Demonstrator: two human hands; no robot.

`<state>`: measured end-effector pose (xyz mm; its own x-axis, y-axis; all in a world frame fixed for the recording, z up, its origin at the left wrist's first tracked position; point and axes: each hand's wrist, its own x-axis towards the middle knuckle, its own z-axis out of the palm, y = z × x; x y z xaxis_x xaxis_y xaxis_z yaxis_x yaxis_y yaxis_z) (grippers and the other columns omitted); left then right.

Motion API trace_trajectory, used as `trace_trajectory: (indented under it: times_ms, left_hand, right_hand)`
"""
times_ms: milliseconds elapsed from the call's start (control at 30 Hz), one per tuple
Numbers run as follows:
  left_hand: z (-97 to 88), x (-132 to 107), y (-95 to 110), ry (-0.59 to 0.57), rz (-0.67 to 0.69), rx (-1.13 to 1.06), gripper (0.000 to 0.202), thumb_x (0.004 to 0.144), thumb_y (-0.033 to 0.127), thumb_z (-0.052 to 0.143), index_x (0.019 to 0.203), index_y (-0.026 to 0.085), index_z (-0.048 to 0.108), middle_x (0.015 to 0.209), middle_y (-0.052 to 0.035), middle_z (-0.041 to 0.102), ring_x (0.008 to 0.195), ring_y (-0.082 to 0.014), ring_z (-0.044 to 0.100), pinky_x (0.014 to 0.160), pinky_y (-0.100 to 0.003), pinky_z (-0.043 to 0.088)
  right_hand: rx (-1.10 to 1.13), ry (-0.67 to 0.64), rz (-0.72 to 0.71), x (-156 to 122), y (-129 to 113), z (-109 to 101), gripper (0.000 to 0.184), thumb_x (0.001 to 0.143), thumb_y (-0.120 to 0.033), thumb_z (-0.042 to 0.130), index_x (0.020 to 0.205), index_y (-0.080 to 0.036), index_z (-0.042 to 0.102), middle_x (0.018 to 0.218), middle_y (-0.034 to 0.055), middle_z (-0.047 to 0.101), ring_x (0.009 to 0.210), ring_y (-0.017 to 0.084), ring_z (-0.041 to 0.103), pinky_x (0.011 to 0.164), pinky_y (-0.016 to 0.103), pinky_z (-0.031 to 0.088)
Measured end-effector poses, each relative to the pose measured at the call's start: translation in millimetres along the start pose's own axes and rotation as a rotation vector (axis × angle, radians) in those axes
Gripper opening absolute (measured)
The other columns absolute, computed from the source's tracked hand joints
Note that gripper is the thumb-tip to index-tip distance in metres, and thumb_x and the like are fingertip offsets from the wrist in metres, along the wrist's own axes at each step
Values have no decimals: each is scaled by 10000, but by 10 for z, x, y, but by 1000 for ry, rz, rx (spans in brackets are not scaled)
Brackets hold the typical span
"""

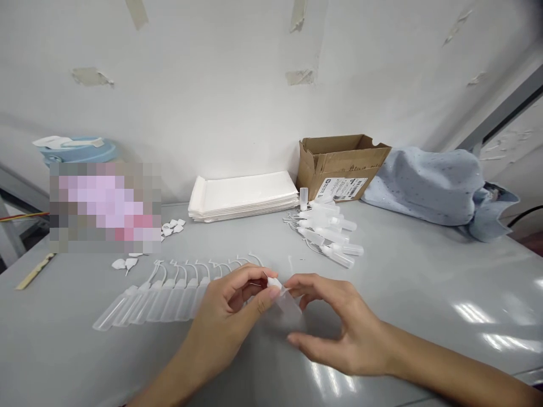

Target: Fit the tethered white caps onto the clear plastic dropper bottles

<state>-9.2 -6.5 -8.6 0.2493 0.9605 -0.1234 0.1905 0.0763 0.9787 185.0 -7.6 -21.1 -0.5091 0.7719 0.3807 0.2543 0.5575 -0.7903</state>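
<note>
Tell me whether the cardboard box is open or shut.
Open: no flap covers the top of the box, and its inner walls show above the front edge. Contents: cannot tell.

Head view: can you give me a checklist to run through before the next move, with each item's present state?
1. Left hand gripping the white cap: ok, pinched between thumb and fingers.
2. Right hand closed around the translucent bottle: not ok, its thumb stands apart.
3. Cap fully seated: cannot tell, fingers hide part of it.
4. Bottle row laid side by side: ok where visible; the left hand covers its right end.
5. Bottle pile apart from both hands: ok.
</note>
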Motion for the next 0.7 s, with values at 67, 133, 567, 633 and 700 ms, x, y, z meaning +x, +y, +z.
trace_trajectory:
  times_ms: [67,133,567,633,700]
  left_hand:
    - [19,-8,4,-31,4,-10,145,827,321,601,926,231,656,877,-3,665,849,-172,629,779,-258,490]
    - [22,-7,8,-57,10,-9,132,830,310,599,926,241,658,895,1,670,859,-168,629,785,-249,488]
    - [-71,2,120,-100,31,219,184,877,340,508,822,228,644,785,9,635,748,-149,577,639,-219,437]
    - [-80,1,128,-86,28,292,243,881,367,486,762,217,635,729,7,616,702,-147,549,576,-211,412]
    - [-77,-4,131,-73,44,352,265,878,384,478,743,213,629,714,5,609,680,-146,531,531,-201,393]
  right_hand:
    - [-42,44,31,-16,30,25,387,737,-197,687,1089,-204,527,825,8,663,684,133,610,644,246,539]
    - [-41,65,63,-24,48,37,287,773,-177,647,1043,-201,555,783,1,655,662,126,602,635,245,527]
    - [107,-43,169,39,25,-55,196,828,-176,621,1019,-172,581,881,44,686,776,146,657,700,271,550]
    - [-150,3,-90,4,46,-44,263,859,-104,556,1116,-159,541,983,83,682,863,162,650,749,284,555]
    - [-344,32,-300,-18,59,-42,313,875,-48,491,1178,-128,497,1036,125,672,936,176,637,777,293,562]
